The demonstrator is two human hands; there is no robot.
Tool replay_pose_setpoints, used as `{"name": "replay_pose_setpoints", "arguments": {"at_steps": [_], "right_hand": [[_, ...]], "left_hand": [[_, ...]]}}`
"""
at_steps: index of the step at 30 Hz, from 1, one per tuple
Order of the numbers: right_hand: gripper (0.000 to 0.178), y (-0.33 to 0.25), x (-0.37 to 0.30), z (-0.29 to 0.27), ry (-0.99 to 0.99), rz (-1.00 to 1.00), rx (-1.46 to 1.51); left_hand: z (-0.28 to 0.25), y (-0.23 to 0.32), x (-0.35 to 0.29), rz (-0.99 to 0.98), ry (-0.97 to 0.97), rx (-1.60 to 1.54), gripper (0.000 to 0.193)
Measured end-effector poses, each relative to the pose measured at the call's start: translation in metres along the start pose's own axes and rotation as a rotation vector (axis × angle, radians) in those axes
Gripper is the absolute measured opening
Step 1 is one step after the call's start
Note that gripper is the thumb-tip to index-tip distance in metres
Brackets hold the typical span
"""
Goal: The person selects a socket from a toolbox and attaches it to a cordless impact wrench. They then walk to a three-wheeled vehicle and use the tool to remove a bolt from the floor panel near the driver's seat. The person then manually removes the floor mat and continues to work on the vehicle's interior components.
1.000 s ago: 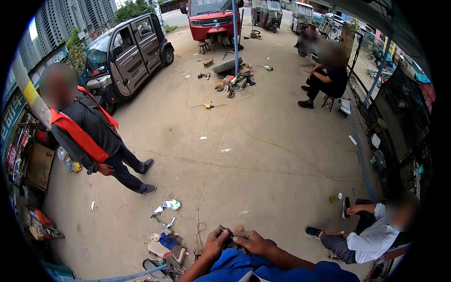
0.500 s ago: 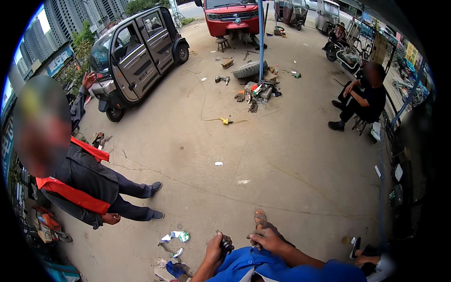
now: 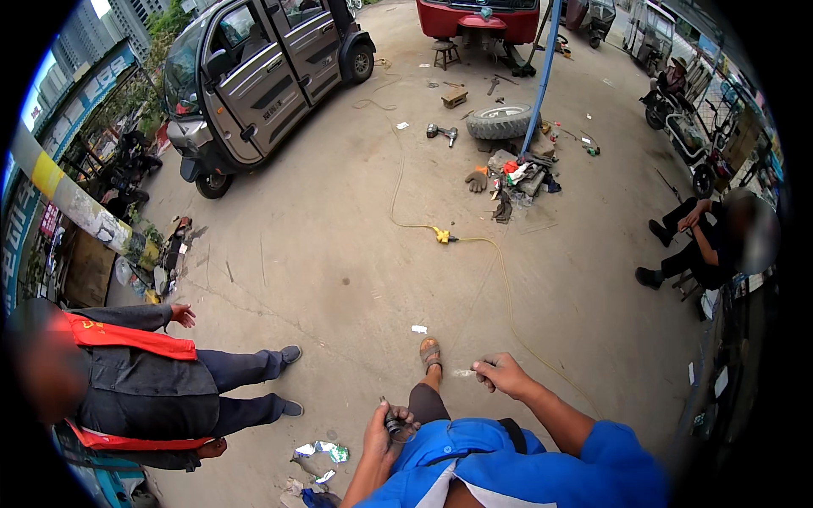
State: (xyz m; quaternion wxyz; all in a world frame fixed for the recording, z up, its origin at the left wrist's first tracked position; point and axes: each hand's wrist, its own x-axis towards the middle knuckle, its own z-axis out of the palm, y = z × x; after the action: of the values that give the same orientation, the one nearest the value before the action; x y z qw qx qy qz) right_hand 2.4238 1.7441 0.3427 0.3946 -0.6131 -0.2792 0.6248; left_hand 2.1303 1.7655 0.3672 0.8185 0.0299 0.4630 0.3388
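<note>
In front of my blue shirt, my left hand (image 3: 385, 432) is closed around a small dark round part (image 3: 395, 423) with a shiny rim. The fingers cover much of it, so its kind is unclear. My right hand (image 3: 500, 374) is held out to the right, apart from the left, with thumb and fingers pinched together. Whatever sits in that pinch, if anything, is too small to make out. Below the hands, my sandalled foot (image 3: 431, 351) is on the concrete ground.
A person in a red-trimmed dark jacket (image 3: 152, 377) stands close on the left; another person sits at right. Ahead lies a yellow extension cord (image 3: 442, 235). Farther off are a power tool (image 3: 442, 133), a wheel (image 3: 500, 121), a blue post (image 3: 542, 76), a brown three-wheeler (image 3: 271, 85) and a red vehicle (image 3: 476, 24).
My right hand has moved away from my left, forward and to the right. One foot has stepped forward. The person at left has lowered a raised arm, and the whole view has shifted.
</note>
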Motion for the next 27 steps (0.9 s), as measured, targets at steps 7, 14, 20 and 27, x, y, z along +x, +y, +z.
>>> {"name": "replay_pose_setpoints", "arguments": {"at_steps": [7, 14, 20, 27], "right_hand": [[0.018, 0.060, 0.107, -0.111, 0.523, 0.461, -0.030], [0.015, 0.037, 0.186, -0.153, 0.565, 0.765, 0.042], [0.016, -0.077, 0.369, -0.170, 0.402, 0.770, -0.131], [0.018, -0.236, 0.612, -0.253, 0.475, 0.441, -0.078]], "left_hand": [[0.103, 0.158, 0.132, 0.024, -0.131, 0.016, 0.030], [0.195, 0.270, 0.248, 0.075, -0.014, 0.055, 0.033], [0.261, 0.346, 0.371, 0.043, 0.010, 0.002, 0.034], [0.370, 0.465, 0.484, 0.072, 0.104, -0.036, 0.032]]}}
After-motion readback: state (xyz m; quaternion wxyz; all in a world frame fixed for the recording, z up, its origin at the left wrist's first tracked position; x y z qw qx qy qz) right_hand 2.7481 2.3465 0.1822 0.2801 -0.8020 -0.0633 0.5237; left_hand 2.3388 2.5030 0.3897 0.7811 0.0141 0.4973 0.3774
